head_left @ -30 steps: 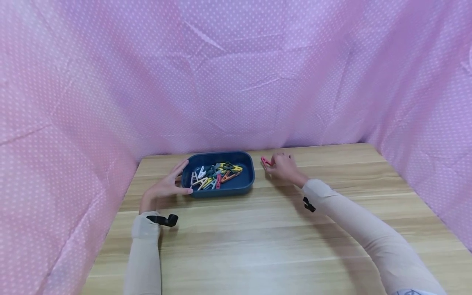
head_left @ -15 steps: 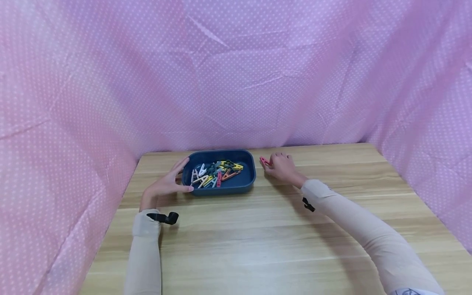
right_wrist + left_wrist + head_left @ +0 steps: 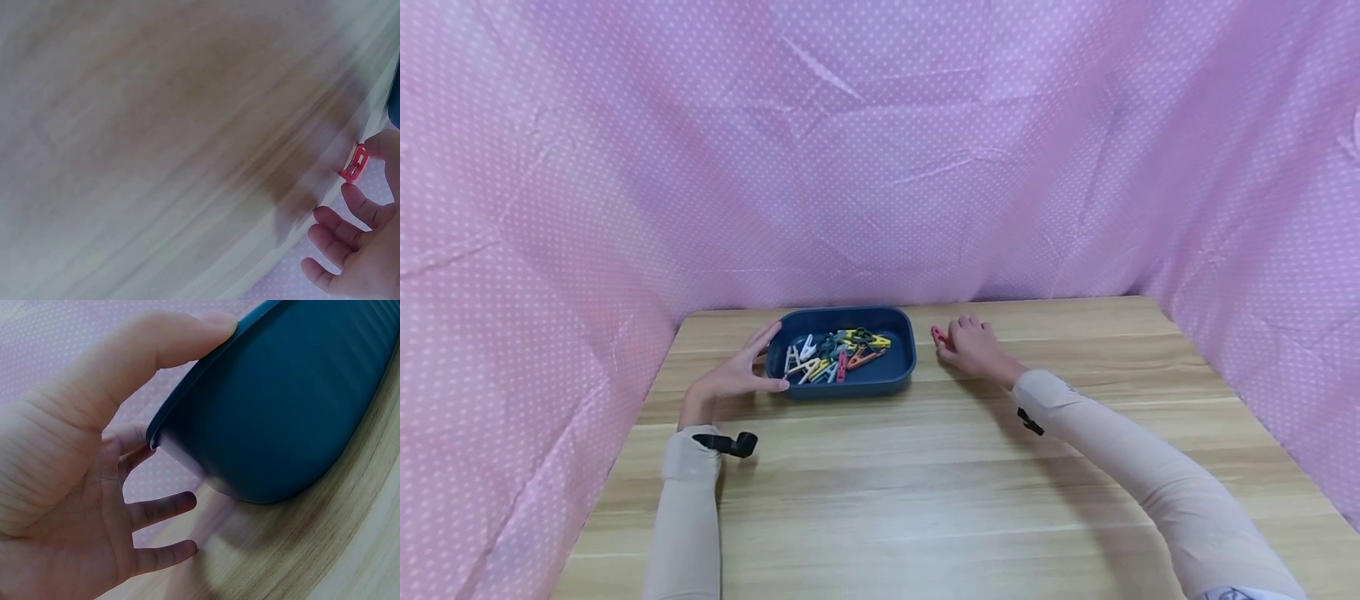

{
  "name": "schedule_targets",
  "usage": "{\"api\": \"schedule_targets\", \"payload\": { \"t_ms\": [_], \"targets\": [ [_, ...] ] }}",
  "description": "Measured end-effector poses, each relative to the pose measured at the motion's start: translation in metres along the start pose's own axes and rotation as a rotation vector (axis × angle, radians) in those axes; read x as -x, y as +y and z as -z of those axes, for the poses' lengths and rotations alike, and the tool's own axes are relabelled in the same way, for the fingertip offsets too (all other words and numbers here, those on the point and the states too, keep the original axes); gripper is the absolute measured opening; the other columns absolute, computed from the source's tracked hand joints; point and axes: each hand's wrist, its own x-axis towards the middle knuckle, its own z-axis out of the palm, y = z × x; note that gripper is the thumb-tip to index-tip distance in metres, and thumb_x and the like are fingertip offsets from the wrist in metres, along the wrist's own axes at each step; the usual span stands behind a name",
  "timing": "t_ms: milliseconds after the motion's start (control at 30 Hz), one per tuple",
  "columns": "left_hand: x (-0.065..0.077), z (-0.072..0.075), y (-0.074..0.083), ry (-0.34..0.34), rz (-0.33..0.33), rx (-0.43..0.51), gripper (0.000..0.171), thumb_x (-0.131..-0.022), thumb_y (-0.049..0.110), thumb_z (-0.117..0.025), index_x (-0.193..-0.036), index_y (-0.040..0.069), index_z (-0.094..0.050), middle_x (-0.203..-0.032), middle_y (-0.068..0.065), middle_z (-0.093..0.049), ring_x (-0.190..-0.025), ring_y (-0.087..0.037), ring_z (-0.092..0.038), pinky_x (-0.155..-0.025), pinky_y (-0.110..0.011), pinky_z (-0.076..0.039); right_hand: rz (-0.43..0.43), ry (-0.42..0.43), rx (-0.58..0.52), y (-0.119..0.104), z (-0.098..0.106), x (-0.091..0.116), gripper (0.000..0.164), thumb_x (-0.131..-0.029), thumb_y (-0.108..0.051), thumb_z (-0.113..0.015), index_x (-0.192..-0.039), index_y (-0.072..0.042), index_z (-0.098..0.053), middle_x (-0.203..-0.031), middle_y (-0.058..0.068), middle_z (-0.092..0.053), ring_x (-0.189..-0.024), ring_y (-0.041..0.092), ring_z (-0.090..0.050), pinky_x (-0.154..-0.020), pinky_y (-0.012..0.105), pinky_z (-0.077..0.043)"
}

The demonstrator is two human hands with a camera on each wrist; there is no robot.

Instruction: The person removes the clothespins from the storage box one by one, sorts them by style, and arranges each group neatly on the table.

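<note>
A dark blue plastic tray [image 3: 880, 385] stands near the table's back edge, holding several plastic clothespins in yellow, orange, white, green and other colours. A red clothespin [image 3: 842, 367] lies among them. My left hand [image 3: 733, 375] spans the tray's left end, thumb on the near rim and index finger by the far corner. In the left wrist view its lower fingers stand apart from the tray wall. To the tray's right, my right hand [image 3: 976, 348] pinches another red clothespin [image 3: 356, 164] by the tabletop between thumb and index finger. Its other fingers are loosely bent.
The wood-grain table [image 3: 865, 500] carries the tray. A pink polka-dot cloth [image 3: 880, 167] hangs behind the table's back edge and along both sides. Black wrist mounts [image 3: 730, 443] are strapped over the light sleeves.
The red clothespin in my right hand has turned slightly, with less of it showing past the fingers. The left hand keeps its place on the tray; the head view shifts slightly.
</note>
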Motion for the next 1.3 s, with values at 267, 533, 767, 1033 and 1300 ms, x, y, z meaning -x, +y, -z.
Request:
{"api": "schedule_targets", "payload": {
  "t_ms": [267,533,767,1033,1300],
  "targets": [
    [0.000,0.000,-0.001,0.003,0.009,-0.018,0.103,-0.080,0.028,-0.075,-0.152,0.027,-0.001,-0.158,0.003,0.009,-0.143,-0.034,-0.008,-0.107,-0.061,-0.023,0.008,0.033,0.003,-0.003,-0.001,0.001,0.029,-0.090,-0.036,-0.055,-0.082,-0.009,-0.051,-0.086,0.010,-0.049,-0.087,0.028,-0.046,-0.074,0.044,-0.039],
    [0.001,0.001,-0.001,0.001,0.005,-0.019,0.103,-0.080,0.029,-0.075,-0.152,0.028,-0.001,-0.158,0.001,0.009,-0.144,-0.033,-0.006,-0.108,-0.061,-0.022,-0.007,0.002,0.018,-0.008,0.000,-0.002,0.030,-0.091,-0.038,-0.052,-0.087,-0.008,-0.053,-0.089,0.010,-0.050,-0.088,0.028,-0.045,-0.074,0.044,-0.039],
    [-0.001,0.001,-0.001,-0.002,0.001,-0.001,0.104,-0.080,0.027,-0.076,-0.152,0.027,-0.002,-0.158,0.000,0.009,-0.143,-0.035,-0.009,-0.108,-0.060,-0.023,-0.021,0.015,0.025,-0.008,-0.002,-0.003,0.030,-0.091,-0.037,-0.050,-0.088,-0.008,-0.053,-0.089,0.010,-0.051,-0.088,0.028,-0.048,-0.075,0.045,-0.041],
    [0.000,-0.001,0.002,-0.006,0.020,0.018,0.104,-0.079,0.028,-0.076,-0.152,0.030,-0.002,-0.158,0.005,0.009,-0.142,-0.036,-0.014,-0.109,-0.058,-0.023,-0.037,0.010,-0.043,-0.007,-0.001,-0.003,0.029,-0.090,-0.040,-0.054,-0.086,-0.011,-0.049,-0.085,0.008,-0.050,-0.088,0.030,-0.049,-0.078,0.048,-0.040],
    [-0.001,0.000,0.000,0.001,0.020,0.007,0.103,-0.079,0.027,-0.076,-0.151,0.031,-0.001,-0.158,0.006,0.009,-0.141,-0.037,-0.015,-0.109,-0.059,-0.022,-0.062,-0.022,-0.203,-0.012,0.010,-0.007,0.042,-0.089,-0.038,-0.058,-0.114,-0.004,-0.055,-0.102,0.015,-0.058,-0.098,0.032,-0.052,-0.086,0.053,-0.042]
  ]
}}
